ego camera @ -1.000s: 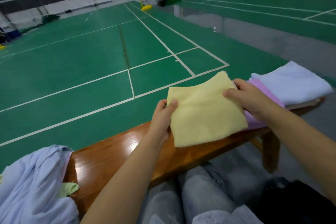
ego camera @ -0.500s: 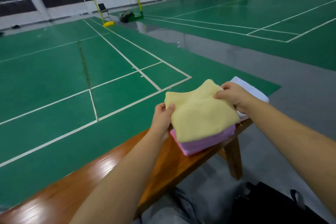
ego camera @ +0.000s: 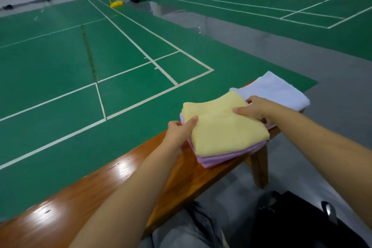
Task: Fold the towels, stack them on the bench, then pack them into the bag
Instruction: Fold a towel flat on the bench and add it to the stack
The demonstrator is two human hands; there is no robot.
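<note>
Green court flooring is stretching behind the wooden bench [ego camera: 124,179], where the folded yellow towel [ego camera: 221,127] is lying flat atop the pink towel [ego camera: 225,157]. Left hand [ego camera: 179,133] is pinching the yellow towel's near-left edge, thumb on top, while right hand [ego camera: 253,107] is gripping its far-right edge beside the white towel [ego camera: 275,90].

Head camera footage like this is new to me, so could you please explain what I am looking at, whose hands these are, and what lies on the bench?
There is no machine: a person wears one camera on the head, looking forward and down at their own bare hands. They sit at a wooden bench beside a badminton court. The left hand and right hand each grip an edge of a folded yellow towel, which lies on a folded pink towel. A folded white towel sits beyond, at the bench's end. A black bag is on the floor, lower right.
</note>
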